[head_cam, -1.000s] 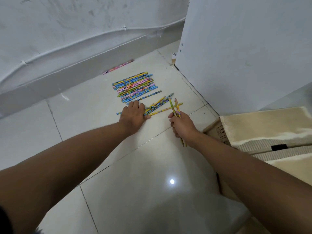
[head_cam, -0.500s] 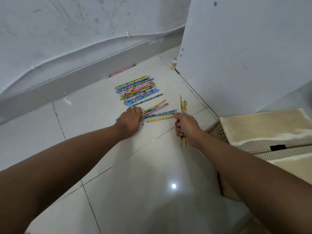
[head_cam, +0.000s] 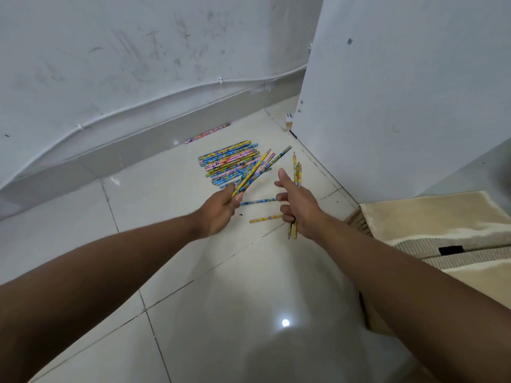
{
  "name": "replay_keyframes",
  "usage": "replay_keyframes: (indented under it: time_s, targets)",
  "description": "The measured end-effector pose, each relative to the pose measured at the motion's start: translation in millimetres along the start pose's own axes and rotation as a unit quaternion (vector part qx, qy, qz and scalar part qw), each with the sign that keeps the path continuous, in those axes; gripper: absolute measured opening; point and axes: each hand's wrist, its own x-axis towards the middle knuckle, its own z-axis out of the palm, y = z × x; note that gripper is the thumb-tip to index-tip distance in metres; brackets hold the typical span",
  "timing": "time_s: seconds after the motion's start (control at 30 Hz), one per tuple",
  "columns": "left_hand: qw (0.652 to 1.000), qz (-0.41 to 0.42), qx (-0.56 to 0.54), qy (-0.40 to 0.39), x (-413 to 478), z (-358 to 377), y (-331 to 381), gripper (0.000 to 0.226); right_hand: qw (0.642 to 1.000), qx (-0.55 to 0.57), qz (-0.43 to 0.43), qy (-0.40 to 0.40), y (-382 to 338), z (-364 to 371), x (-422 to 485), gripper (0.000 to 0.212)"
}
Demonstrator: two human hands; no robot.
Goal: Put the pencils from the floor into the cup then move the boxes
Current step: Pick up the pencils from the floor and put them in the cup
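My left hand [head_cam: 219, 211] grips a few colourful pencils [head_cam: 258, 168] lifted off the floor, their tips pointing up and right. My right hand [head_cam: 297, 204] holds a small bunch of yellow pencils [head_cam: 297, 172] upright, with its thumb stretched out. A row of several patterned pencils [head_cam: 226, 164] lies side by side on the white tiles beyond both hands. A blue pencil [head_cam: 258, 201] and a yellow pencil [head_cam: 265, 218] lie loose on the floor between my hands. One pink pencil [head_cam: 207, 133] rests against the skirting. No cup is in view.
A white wall with a skirting board [head_cam: 132, 150] runs behind the pencils. A white panel [head_cam: 387, 92] stands on the right. A cardboard box [head_cam: 359, 222] covered by a beige cloth [head_cam: 431, 225] sits at the right edge.
My left hand has picked up a few pencils from the floor and raised them. My right hand has opened its thumb and lifted its bunch slightly.
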Motion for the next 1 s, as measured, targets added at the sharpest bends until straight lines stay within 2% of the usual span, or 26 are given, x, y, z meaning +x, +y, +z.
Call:
replay_keyframes:
  time_s: [0.2, 0.23, 0.3, 0.43, 0.63, 0.67, 0.8, 0.93, 1.0]
  targets:
    - [0.990, -0.047, -0.128, -0.030, -21, -12, 59, 0.024, 0.998, 0.047, -0.040, 0.005, -53, 17, -26, 0.090]
    - [0.989, -0.062, -0.128, -0.030, -28, -30, 91, 0.026, 0.998, 0.056, -0.025, 0.015, -83, 18, -46, 0.091]
    - [0.989, -0.053, -0.138, -0.021, -40, -40, 115, 0.027, 0.995, 0.090, -0.025, 0.027, -95, 18, -63, 0.093]
    - [0.985, -0.082, -0.154, -0.018, -68, -75, 192, 0.020, 0.993, 0.114, -0.006, 0.030, -154, 22, -121, 0.090]
    - [0.977, -0.098, -0.187, -0.034, -137, -120, 328, 0.008, 0.997, 0.077, 0.011, 0.015, -267, 34, -233, 0.087]
    - [0.975, -0.102, -0.195, -0.035, -150, -128, 356, 0.011, 0.997, 0.070, 0.009, 0.015, -292, 35, -253, 0.084]
    - [0.970, -0.115, -0.209, -0.049, -198, -147, 451, 0.023, 0.997, 0.068, 0.014, 0.020, -370, 39, -318, 0.044]
    - [0.960, -0.133, -0.236, -0.065, -237, -167, 541, 0.008, 0.997, 0.064, 0.004, 0.041, -439, 43, -379, 0.037]
    - [0.960, -0.137, -0.230, -0.078, -256, -178, 585, 0.009, 0.998, 0.030, -0.005, 0.051, -472, 42, -409, 0.034]
